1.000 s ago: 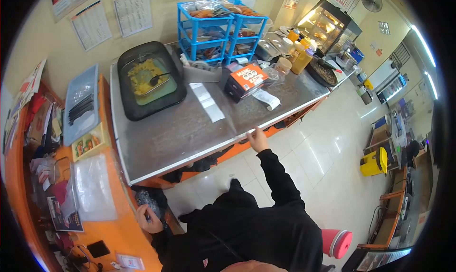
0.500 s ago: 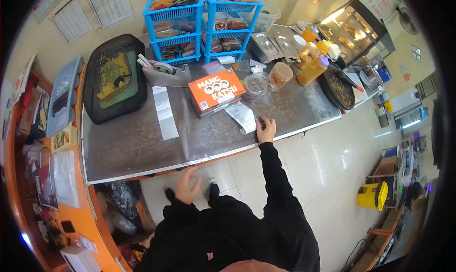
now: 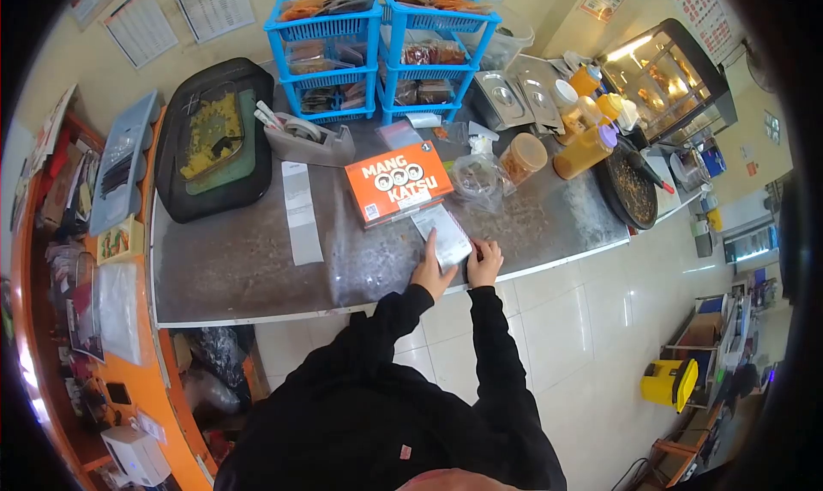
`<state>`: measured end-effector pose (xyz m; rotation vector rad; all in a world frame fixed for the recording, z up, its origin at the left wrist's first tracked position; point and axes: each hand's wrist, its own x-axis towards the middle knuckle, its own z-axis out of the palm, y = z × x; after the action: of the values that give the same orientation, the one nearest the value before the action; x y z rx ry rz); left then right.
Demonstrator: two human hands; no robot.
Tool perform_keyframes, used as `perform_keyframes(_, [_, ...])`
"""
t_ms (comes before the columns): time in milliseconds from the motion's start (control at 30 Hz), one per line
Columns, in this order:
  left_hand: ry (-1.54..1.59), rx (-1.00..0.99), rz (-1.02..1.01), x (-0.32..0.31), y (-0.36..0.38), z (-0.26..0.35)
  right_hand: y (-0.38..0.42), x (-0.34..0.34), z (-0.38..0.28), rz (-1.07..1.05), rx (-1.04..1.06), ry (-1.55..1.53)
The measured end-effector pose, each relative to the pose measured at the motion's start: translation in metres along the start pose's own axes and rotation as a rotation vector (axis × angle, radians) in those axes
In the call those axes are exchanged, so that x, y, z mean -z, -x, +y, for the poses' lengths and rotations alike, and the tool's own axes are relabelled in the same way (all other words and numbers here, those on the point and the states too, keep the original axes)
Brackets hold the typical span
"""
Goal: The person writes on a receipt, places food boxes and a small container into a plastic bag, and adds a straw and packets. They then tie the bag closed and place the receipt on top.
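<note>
An orange box (image 3: 399,182) printed MANG KATSU lies on the dark metal counter (image 3: 231,272). A white paper slip (image 3: 446,241) sticks out from the box's front edge toward the counter's edge. My left hand (image 3: 435,271) rests on the lower left part of this slip, fingers apart. At the slip's lower right corner is my right hand (image 3: 484,264), its fingers curled together; what they hold, if anything, is too small to tell. A longer paper strip (image 3: 302,214) lies flat to the left of the box.
Behind the box stand a tape dispenser (image 3: 310,144), blue basket racks (image 3: 330,71) and a plastic bag (image 3: 478,182). A black tray (image 3: 176,201) is at the left. A sauce bottle (image 3: 585,152) and a pan (image 3: 626,187) are at the right.
My left hand has come up from below the counter's edge onto the paper slip. My right hand remains near the slip's corner. The view has shifted slightly.
</note>
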<state>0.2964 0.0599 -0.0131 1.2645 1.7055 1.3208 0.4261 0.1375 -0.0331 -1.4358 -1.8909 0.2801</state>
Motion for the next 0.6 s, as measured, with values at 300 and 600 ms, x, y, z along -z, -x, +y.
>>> perform_keyframes(300, [0.222,0.469,-0.46,0.021,0.005,-0.004,-0.022,0.001,-0.056,-0.165,0.317,0.128])
perform_keyframes(600, [0.002,0.202,-0.172,0.143,0.036,-0.007,-0.022,-0.042,-0.089,-0.342,0.3,0.261])
